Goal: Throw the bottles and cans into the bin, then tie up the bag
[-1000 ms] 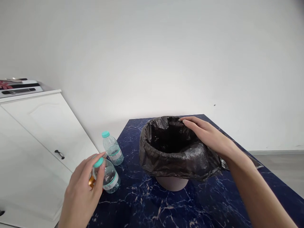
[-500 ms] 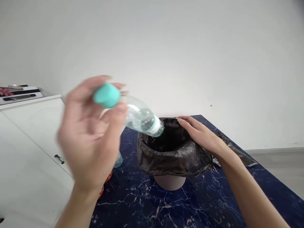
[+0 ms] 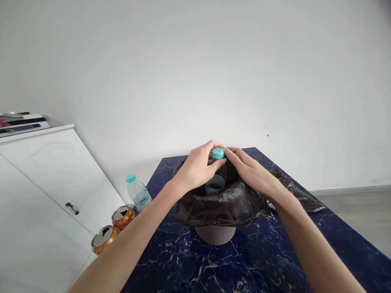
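White cabinet (image 3: 45,183) with dark handle (image 3: 72,208), pale wall (image 3: 195,73), grey floor (image 3: 363,211)

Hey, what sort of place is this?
Probably a room in a home, though that's a guess: there's a white panelled cabinet, a dark-blue marble-patterned table and a pale round bin lined with a black plastic bag.

Homelike room – white cupboard (image 3: 45,183)
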Motion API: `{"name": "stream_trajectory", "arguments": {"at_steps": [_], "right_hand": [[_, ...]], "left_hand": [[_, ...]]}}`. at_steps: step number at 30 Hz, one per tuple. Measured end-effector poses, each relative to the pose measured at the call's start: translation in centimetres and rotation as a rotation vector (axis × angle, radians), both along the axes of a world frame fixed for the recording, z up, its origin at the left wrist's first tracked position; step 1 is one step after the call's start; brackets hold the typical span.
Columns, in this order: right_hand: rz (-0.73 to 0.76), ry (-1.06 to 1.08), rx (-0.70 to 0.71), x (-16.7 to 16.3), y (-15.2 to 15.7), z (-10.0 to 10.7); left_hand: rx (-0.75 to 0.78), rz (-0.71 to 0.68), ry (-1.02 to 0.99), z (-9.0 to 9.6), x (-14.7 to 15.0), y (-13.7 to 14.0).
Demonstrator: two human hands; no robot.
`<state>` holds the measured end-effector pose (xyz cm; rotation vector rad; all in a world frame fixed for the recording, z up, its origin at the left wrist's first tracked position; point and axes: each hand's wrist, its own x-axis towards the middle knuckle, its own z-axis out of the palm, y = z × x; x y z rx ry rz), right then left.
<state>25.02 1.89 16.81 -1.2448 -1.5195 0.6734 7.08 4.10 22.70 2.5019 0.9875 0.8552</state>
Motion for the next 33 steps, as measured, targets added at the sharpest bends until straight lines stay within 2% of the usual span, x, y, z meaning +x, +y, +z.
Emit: {"name": "stream_trajectory", "arguments": {"at_steps": [2, 4, 9, 11, 13, 16, 18, 20, 23, 27, 30, 33], "right_hand": [[-0.002, -0.003, -0.013, 0.0, -0.2, 0.1], [-0.015, -0.014, -0.023, -0.1, -0.3, 0.2], [-0.027, -0.055, -0.023, 0.0, -0.5, 0.2], [-0.033, -0.074, -0.028, 0.1, -0.6, 0.2], [-0.045, -0.088, -0.037, 0.1, -0.7, 0.2], [-0.052, -0.099, -0.049, 0.1, -0.7, 0.2], [-0.049, -0.100, -0.052, 0.1, -0.7, 0.1], [-0.050, -0.098, -0.048, 0.1, -0.5, 0.0], [-0.056, -0.097, -0.042, 0.1, -0.4, -0.2], [-0.054, -0.101, -0.060, 0.2, -0.5, -0.1], [-0.055, -0.107, -0.086, 0.2, -0.7, 0.0], [-0.052, -0.112, -0.094, 0.2, -0.8, 0.1]], "left_hand": [[0.007, 0.011, 0.138, -0.2, 0.1, 0.5], [0.042, 0.037, 0.163, -0.1, -0.3, 0.3], [0.269, 0.181, -0.166, 1.1, -3.2, -1.5], [0.409, 0.310, -0.264, 1.2, -5.3, -1.7], [0.546, 0.479, -0.264, 0.7, -8.2, -1.2], [0.672, 0.711, -0.047, -0.9, -13.3, 0.4], [0.598, 0.851, 0.147, -2.5, -16.5, 1.5], [0.457, 0.937, 0.330, -4.1, -19.1, 2.1], [0.281, 0.921, 0.486, -6.1, -21.0, 2.0], [0.242, 0.880, 0.462, -7.1, -21.0, 0.9], [0.243, 0.859, 0.409, -6.8, -20.3, 0.2], [0.421, 0.831, 0.218, -5.2, -18.8, -0.5]]}}
